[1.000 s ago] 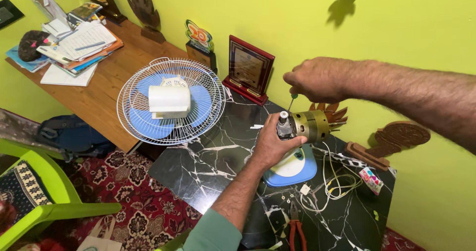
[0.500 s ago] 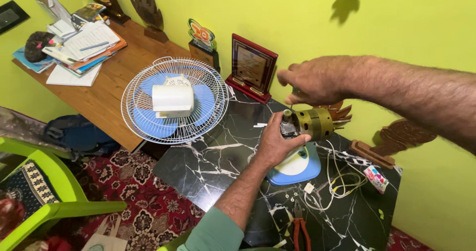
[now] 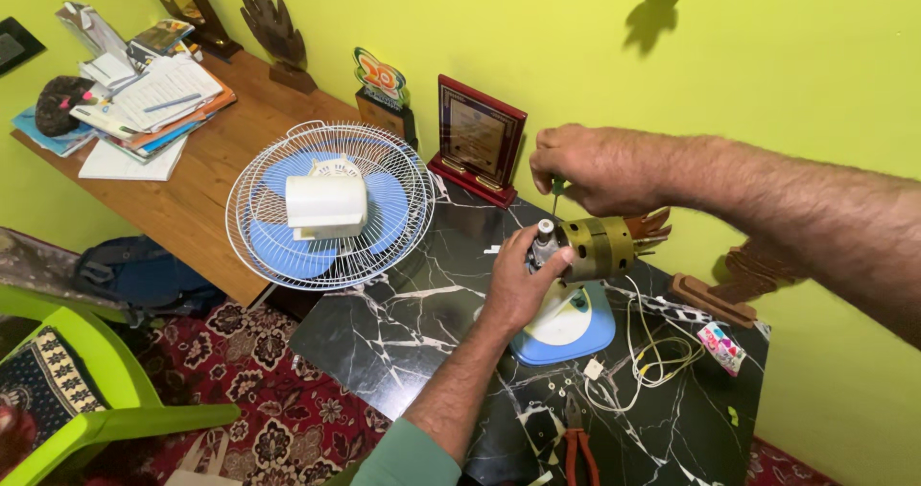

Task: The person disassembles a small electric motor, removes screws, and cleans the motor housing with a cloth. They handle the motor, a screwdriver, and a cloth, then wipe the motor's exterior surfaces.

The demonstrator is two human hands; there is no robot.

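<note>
A small pink-and-white packet [image 3: 720, 347] lies at the black marble table's [image 3: 384, 328] right end — the left hand [image 3: 523, 284] clasps the brass-coloured cylindrical fan motor [image 3: 595, 249] above its blue base [image 3: 566, 325], the right hand [image 3: 590, 167] closed round a green-handled screwdriver [image 3: 555, 192]

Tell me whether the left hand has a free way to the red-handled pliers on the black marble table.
Probably yes. The left hand grips the motor and would have to let go; the pliers lie uncovered below it on the black marble table, beside loose wires.

A small pink-and-white packet [image 3: 721, 346] lies at the black marble table's [image 3: 403, 332] right edge.
</note>
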